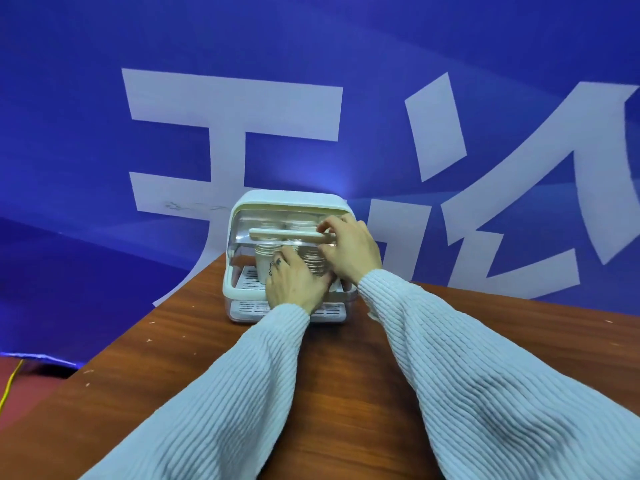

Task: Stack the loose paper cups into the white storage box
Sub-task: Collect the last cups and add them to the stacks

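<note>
Sat at the far edge of the brown table (214, 344), the white box (242, 289). Inside the box, paper cups (265, 263) stacked in rows, standing on the slotted tray. In front of the box's open mouth, the left hand (294, 282), fingers curled round the cups on the right side of the box. Just above it, the right hand (349, 251), pinching the cream handle (280, 233) of the clear lid (242, 223), held half raised. Both arms in pale ribbed sleeves (485, 375). Behind the box, a blue wall banner (104, 168) with big white letters. Left of the table, a yellow cable (8, 382) on the red floor.
</note>
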